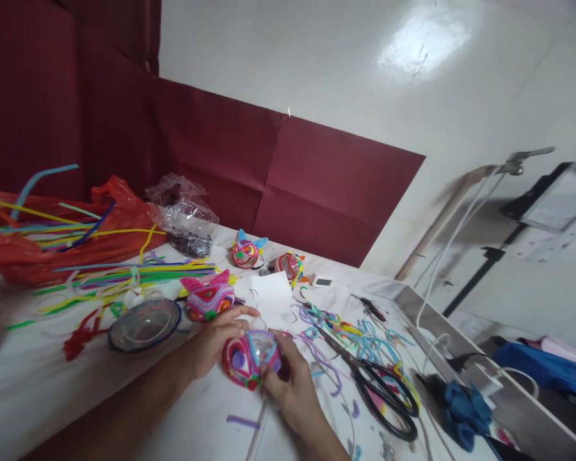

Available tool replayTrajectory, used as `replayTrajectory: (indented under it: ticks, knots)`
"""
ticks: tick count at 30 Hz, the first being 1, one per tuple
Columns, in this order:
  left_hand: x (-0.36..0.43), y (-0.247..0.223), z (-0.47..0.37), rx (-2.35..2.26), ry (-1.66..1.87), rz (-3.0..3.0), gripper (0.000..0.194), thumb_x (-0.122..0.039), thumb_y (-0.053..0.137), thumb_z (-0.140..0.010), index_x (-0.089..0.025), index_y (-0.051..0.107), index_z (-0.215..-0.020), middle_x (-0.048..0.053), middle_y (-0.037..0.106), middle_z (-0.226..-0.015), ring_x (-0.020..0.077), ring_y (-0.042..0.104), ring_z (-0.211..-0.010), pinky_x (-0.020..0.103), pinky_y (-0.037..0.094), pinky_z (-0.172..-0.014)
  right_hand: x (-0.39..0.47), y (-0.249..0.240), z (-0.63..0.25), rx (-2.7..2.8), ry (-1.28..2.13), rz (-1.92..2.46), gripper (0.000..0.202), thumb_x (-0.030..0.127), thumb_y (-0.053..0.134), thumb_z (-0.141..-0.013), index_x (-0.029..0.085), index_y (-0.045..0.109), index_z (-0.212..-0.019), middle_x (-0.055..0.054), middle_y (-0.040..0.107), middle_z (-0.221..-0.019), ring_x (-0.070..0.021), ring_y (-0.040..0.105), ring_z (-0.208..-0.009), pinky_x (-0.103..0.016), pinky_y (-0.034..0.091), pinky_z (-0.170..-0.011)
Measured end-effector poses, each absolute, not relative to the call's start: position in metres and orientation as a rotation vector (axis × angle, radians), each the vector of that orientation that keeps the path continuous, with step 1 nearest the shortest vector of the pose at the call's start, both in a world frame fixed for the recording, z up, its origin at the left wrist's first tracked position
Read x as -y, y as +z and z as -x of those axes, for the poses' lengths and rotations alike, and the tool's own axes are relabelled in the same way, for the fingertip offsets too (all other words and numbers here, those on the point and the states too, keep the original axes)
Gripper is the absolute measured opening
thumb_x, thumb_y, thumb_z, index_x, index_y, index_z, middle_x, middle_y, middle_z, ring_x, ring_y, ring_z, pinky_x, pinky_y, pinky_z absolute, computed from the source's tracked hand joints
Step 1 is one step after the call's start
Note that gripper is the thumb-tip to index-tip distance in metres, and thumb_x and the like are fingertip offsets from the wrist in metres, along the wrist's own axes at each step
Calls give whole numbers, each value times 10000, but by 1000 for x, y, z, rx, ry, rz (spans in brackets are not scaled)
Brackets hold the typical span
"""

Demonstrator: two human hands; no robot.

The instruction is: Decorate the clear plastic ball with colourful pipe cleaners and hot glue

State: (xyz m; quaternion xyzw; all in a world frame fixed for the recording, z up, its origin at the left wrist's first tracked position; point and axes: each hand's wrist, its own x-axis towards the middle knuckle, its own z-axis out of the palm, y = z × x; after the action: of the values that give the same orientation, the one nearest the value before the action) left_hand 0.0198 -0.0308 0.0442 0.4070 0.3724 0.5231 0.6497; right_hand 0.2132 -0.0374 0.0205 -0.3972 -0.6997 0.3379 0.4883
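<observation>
From where I stand, the person's right hand (292,384) has hold of a round, colourful fuzzy-covered piece (255,360) – thumb on the near face, fingers curled round its far side. It sits low over the white table (211,442), near the middle. The left hand (221,336) reaches to the piece's upper left edge, forefinger stretched out past it; whether those fingers grip or merely rest there, I can't tell from here.

Just behind the left hand is a pink-eared piece (211,299), with a clear, blue-rimmed dish (146,324) beside it. White paper (272,296) lies beyond the hands. Black-handled scissors (354,365) lie to the right among coloured scraps (365,342) – and a short purple strip (243,422) lies in front.
</observation>
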Motion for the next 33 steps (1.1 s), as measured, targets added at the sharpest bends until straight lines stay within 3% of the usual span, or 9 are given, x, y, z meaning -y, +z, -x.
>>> replayTrajectory:
  ticks: [19,33]
  knots:
    - [34,49,-22,-836,1194,-924,366,-181,682,-605,-246,687,-965,-31,434,-621,125,403,-527,247,311,-534,40,20,-210,1681,828,970,469,246,655,-688,153,721,-1143,-72,721,-898,-218,658,-755,-309,551,-650]
    - [34,49,-22,-854,1192,-910,387,-180,671,-592,-236,695,-975,-21,465,-659,133,424,-548,256,314,-538,39,19,-211,1664,828,976,488,258,661,-684,138,722,-1153,-82,733,-924,-231,676,-799,-324,569,-689]
